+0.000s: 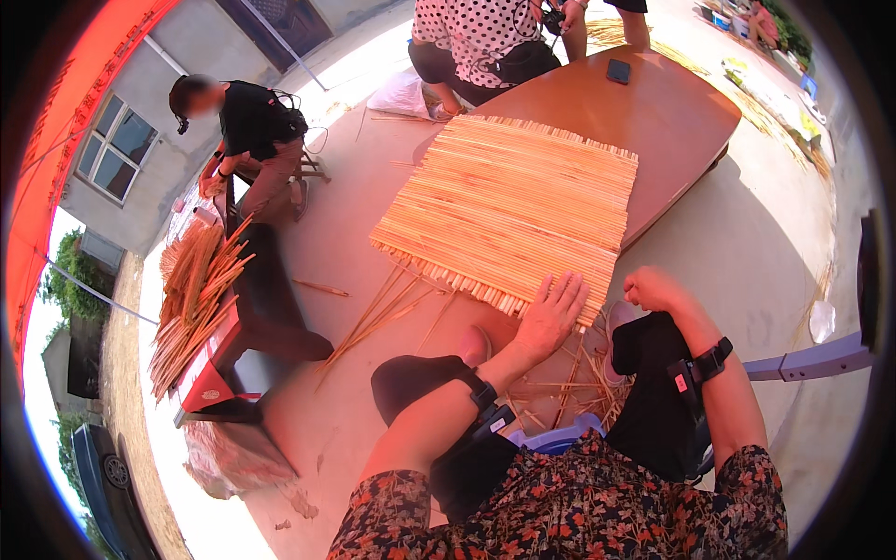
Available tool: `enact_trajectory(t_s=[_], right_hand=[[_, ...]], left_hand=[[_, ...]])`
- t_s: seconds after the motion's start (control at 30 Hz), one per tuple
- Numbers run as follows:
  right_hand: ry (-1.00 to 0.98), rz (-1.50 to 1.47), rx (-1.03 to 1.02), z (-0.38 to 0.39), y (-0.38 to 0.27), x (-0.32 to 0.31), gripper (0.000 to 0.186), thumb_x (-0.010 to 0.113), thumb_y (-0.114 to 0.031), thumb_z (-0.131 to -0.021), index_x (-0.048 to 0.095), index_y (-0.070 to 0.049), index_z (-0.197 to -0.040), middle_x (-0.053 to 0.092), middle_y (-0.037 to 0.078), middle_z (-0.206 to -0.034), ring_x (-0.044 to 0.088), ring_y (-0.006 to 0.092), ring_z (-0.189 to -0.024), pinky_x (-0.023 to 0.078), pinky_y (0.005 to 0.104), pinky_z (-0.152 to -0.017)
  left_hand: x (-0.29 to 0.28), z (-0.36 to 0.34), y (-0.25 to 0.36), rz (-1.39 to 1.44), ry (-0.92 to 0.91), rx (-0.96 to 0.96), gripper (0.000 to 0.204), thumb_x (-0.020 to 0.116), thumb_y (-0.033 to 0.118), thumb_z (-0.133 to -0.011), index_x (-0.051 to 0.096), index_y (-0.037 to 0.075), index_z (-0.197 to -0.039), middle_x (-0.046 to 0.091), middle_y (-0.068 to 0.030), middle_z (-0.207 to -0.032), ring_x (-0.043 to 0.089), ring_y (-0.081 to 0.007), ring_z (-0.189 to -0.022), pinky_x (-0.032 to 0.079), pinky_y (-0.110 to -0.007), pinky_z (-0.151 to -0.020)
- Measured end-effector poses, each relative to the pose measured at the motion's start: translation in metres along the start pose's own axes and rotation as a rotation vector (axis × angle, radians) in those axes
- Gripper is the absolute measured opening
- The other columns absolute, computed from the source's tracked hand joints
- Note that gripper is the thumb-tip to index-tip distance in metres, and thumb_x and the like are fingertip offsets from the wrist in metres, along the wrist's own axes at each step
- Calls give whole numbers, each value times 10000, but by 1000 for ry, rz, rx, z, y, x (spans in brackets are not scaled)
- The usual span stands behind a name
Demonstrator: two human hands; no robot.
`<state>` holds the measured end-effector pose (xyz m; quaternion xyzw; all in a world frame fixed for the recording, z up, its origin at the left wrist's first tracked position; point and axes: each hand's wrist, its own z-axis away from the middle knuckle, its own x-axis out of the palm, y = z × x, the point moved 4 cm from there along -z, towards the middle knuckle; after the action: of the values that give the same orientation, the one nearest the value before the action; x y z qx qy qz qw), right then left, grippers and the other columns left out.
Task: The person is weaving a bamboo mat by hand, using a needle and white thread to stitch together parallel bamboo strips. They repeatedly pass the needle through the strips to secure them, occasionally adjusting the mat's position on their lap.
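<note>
Head view: left hand [553, 313] lies palm down, fingers extended and slightly apart, on the near right corner of the slatted mat [513, 205], its forearm angling in from lower left. Right hand [653, 287] is curled just beside the mat's right edge, elbow bent; cannot tell whether it pinches anything. Mat rests on the brown table [672, 112].

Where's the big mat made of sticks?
In the head view, the stick mat is a little above the middle, covering part of the brown table, with the person's left hand on its near right corner.
</note>
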<state>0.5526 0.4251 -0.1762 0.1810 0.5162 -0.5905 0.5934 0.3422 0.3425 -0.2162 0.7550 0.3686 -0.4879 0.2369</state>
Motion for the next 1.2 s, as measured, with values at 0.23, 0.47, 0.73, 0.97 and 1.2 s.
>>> enact_trajectory(t_s=[0.23,0.47,0.73,0.97,1.2], right_hand=[[35,8,40,21,29,0,182,676,-199,-823,740,-89,-953,711,169,-913,671,356,-911,521,463,-790],[58,90,-13,-21,109,23,230,662,-215,-854,710,-59,-1016,715,157,-897,686,310,-845,520,444,-751],[100,2,31,-11,165,26,197,674,-238,-852,716,-85,-969,707,156,-939,662,349,-929,513,457,-773],[230,-129,-102,3,166,18,243,621,-250,-894,696,-40,-991,697,175,-927,663,341,-878,513,451,-753],[257,-1169,-250,65,123,27,429,479,-367,-1029,626,12,-1163,675,91,-1069,660,171,-886,554,321,-764]], left_hand=[[11,-14,30,-1,2,-30,586,532,164,-857,429,-18,-1405,439,-195,-1454,402,-355,-1366,245,-535,-1161],[94,-38,36,-34,-5,-28,508,484,141,-903,456,-10,-1387,473,-178,-1432,424,-341,-1351,266,-513,-1162],[87,-72,59,-17,32,41,483,495,87,-881,490,-23,-1351,514,-193,-1396,467,-357,-1326,307,-501,-1154],[24,-82,68,-32,64,42,522,610,2,-798,529,-15,-1313,575,-176,-1345,520,-315,-1297,334,-481,-1143],[-50,-84,131,-44,83,41,524,650,-20,-781,549,-7,-1295,616,-159,-1293,566,-304,-1246,369,-491,-1119]])
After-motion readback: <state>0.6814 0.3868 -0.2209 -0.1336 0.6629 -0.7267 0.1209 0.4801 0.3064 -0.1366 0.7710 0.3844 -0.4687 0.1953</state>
